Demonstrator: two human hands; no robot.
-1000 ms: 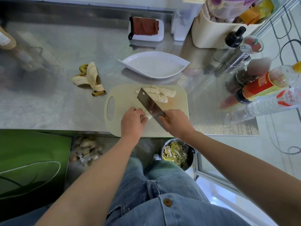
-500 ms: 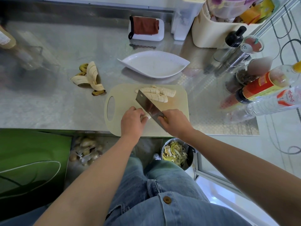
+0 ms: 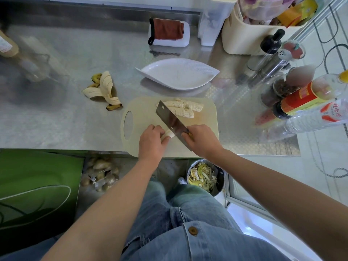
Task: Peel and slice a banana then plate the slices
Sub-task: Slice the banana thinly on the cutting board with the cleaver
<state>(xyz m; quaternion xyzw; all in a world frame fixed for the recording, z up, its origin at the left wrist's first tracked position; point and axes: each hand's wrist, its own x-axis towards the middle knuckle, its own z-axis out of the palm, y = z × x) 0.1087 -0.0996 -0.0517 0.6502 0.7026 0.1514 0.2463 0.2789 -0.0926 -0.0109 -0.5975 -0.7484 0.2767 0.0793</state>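
Our left hand (image 3: 151, 143) grips the pale peeled banana stub (image 3: 168, 135); our right hand (image 3: 202, 140) clasps the steel cleaver (image 3: 172, 120) touching it.

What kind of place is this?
Probably a home kitchen: a steel counter, a knife cutting a banana on a cutting board, and seasoning bottles nearby.

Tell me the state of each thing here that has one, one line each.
banana stub: peeled, uncut, gripped by left hand on board.
slices: cut, in rows on board, not plated.
plate: no slices on it.
peel: stripped off, lying on counter.
knife: gripped by right hand, blade against banana stub.
board: flat on counter.
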